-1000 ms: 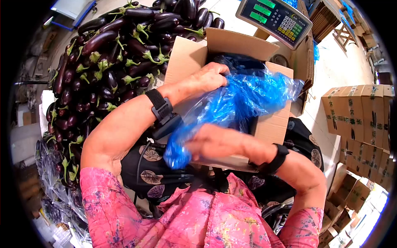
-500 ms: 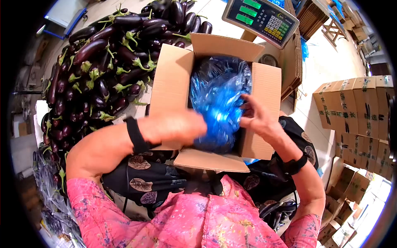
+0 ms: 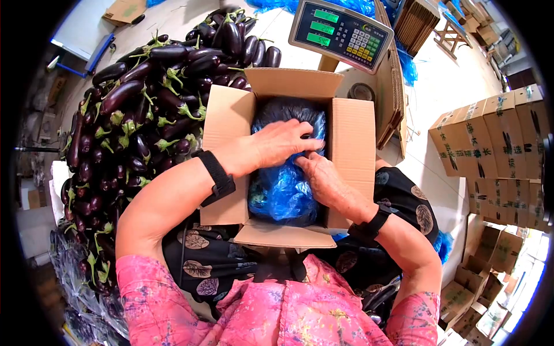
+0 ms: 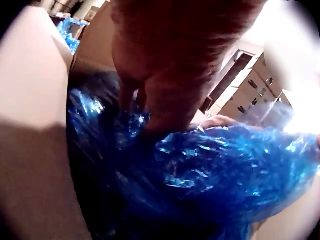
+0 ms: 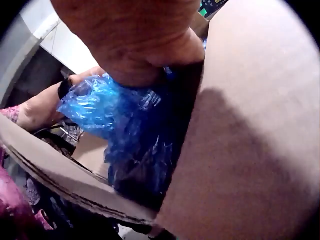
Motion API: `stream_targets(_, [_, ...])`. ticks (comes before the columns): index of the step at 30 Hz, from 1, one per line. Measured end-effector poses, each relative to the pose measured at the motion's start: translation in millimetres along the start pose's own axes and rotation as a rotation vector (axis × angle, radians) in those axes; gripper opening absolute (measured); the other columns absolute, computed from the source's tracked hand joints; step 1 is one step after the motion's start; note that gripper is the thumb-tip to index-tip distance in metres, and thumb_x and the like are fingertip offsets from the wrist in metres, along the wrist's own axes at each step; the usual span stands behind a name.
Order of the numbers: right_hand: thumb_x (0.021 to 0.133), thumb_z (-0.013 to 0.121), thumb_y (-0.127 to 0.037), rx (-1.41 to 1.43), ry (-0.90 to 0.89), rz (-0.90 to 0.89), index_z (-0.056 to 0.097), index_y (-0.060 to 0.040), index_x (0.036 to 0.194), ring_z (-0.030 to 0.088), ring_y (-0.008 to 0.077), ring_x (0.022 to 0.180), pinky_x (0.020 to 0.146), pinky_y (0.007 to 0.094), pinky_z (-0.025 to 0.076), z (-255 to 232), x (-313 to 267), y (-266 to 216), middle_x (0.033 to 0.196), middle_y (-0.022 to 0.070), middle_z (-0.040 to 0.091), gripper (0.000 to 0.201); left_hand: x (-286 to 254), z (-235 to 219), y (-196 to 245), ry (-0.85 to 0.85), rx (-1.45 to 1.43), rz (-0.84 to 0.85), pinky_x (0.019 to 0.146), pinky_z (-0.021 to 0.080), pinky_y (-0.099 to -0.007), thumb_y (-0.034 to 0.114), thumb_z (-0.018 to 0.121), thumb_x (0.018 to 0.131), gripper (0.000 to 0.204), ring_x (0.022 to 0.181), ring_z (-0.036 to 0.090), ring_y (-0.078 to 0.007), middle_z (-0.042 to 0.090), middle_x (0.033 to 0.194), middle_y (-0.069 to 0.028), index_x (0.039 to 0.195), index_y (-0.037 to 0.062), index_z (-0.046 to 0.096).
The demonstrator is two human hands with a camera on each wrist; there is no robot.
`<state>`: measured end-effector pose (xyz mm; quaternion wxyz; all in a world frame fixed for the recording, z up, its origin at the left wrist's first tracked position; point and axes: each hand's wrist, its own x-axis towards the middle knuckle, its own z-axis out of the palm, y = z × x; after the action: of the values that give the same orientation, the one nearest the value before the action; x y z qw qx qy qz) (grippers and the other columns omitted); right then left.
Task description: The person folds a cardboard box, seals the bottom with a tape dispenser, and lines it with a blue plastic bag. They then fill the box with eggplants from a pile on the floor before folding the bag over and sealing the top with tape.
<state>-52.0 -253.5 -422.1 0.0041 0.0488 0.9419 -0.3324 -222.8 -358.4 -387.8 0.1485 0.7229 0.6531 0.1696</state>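
Observation:
A blue plastic bag (image 3: 283, 196) lies folded inside an open cardboard box (image 3: 353, 150), its upper end dark and the lower part bright and crinkled. From the left, my left hand (image 3: 283, 141) rests across the bag's middle, fingers extended toward the right wall. My right hand (image 3: 326, 176) meets it there, thumb and bent fingers pinching the film. Close up in the left wrist view, the left hand (image 4: 165, 75) reaches down against the crinkled bag (image 4: 210, 175). In the right wrist view the right hand (image 5: 140, 45) touches the bag (image 5: 135, 125), its fingertips hidden.
A big heap of eggplants (image 3: 138, 115) lies left of the box. Behind it stands a scale display (image 3: 340, 34) with green digits. Flattened cardboard (image 3: 390, 92) leans at the right, and printed cartons (image 3: 490, 138) are stacked farther right. The box flaps stand spread outward.
The loose bag film over the box's front and right side is now tucked inside. Both hands have come together over the bag's middle. The view has shifted, so the scale appears farther left.

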Motion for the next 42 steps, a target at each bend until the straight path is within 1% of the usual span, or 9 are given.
stream_targets(7, [0.078,0.055,0.005,-0.187,0.002,0.019,0.056,-0.0012,0.098,0.061,0.0462,0.088,0.074,0.0533,0.051,-36.0,21.4,-10.3,0.095,0.0241,0.057,0.021,-42.1,-11.9,-1.3,-0.258,-0.095,-0.210,0.072,0.052,-0.0481,0.001,0.067,0.071,0.025,0.085,0.063,-0.0379,0.058,0.089,-0.0155,0.096,0.0071,0.061])
stream_targets(11, [0.075,0.057,0.006,-0.168,0.066,0.058,0.057,-0.0004,0.094,0.061,0.0471,0.086,0.074,0.0549,0.051,-25.3,57.0,3.3,0.091,0.0250,0.059,0.020,-46.0,2.7,22.3,-0.180,0.093,-0.042,0.070,0.054,-0.0462,0.007,0.064,0.074,0.014,0.084,0.065,-0.0360,0.060,0.087,-0.0155,0.088,0.0032,0.062])
stream_targets(15, [0.076,0.053,0.005,-0.073,-0.092,0.202,0.063,0.0023,0.104,0.063,0.0462,0.099,0.079,0.0475,0.054,-35.5,77.6,6.2,0.111,0.0277,0.064,0.030,-45.0,13.3,31.7,-0.281,0.050,-0.023,0.071,0.055,-0.0458,0.005,0.064,0.072,0.017,0.082,0.067,-0.0354,0.064,0.085,-0.0150,0.089,0.0030,0.063])
stream_targets(19, [0.086,0.065,-0.018,0.327,-0.120,0.090,0.063,0.0004,0.121,0.066,0.0345,0.106,0.087,0.0394,0.054,-47.3,84.4,11.9,0.116,0.0227,0.067,0.040,-29.5,35.4,42.5,-0.104,-0.179,-0.143,0.071,0.053,-0.0493,0.002,0.062,0.070,0.016,0.081,0.064,-0.0420,0.063,0.082,-0.0201,0.086,0.0000,0.062])
stream_targets(25, [0.070,0.086,-0.038,-0.119,-0.427,0.003,0.052,-0.0009,0.133,0.062,0.0403,0.111,0.095,0.0427,0.051,-73.4,12.5,-13.3,0.120,0.0248,0.062,0.081,-37.9,54.0,22.8,-0.025,-0.307,-0.226,0.076,0.053,-0.0530,0.006,0.063,0.076,0.011,0.083,0.064,-0.0450,0.067,0.082,-0.0228,0.085,0.0013,0.066])
stream_targets(27, [0.078,0.078,-0.021,-0.276,-0.455,0.135,0.055,-0.0002,0.107,0.064,0.0409,0.098,0.084,0.0489,0.053,-44.2,1.0,-29.6,0.101,0.0220,0.063,0.042,-35.7,52.8,22.4,-0.015,-0.306,-0.222,0.076,0.053,-0.0532,0.006,0.063,0.076,0.010,0.083,0.064,-0.0447,0.066,0.082,-0.0230,0.084,0.0014,0.067])
stream_targets(31, [0.084,0.060,-0.006,-0.476,-0.205,-0.010,0.061,-0.0009,0.096,0.071,0.0355,0.077,0.064,0.0443,0.058,-28.6,1.5,-16.8,0.088,0.0210,0.067,0.013,-42.2,39.5,31.1,-0.040,-0.265,-0.195,0.074,0.053,-0.0524,0.007,0.064,0.074,0.011,0.082,0.065,-0.0433,0.066,0.082,-0.0222,0.083,0.0017,0.067])
stream_targets(36, [0.076,0.055,0.002,-0.277,-0.037,0.069,0.058,-0.0035,0.085,0.063,0.0470,0.076,0.063,0.0549,0.052,-45.7,40.1,-6.3,0.073,0.0239,0.063,0.011,-45.8,37.7,47.9,-0.046,-0.109,-0.052,0.070,0.056,-0.0463,0.007,0.065,0.068,0.011,0.078,0.066,-0.0362,0.065,0.084,-0.0147,0.078,0.0028,0.067])
stream_targets(42, [0.068,0.052,0.003,-0.016,-0.068,0.133,0.066,0.0031,0.088,0.062,0.0495,0.089,0.077,0.0523,0.052,-19.5,96.4,4.9,0.085,0.0298,0.065,0.024,-23.9,43.5,46.6,0.038,-0.008,0.282,0.075,0.054,-0.0413,0.010,0.061,0.074,0.010,0.084,0.063,-0.0305,0.062,0.087,-0.0123,0.081,0.0040,0.063])
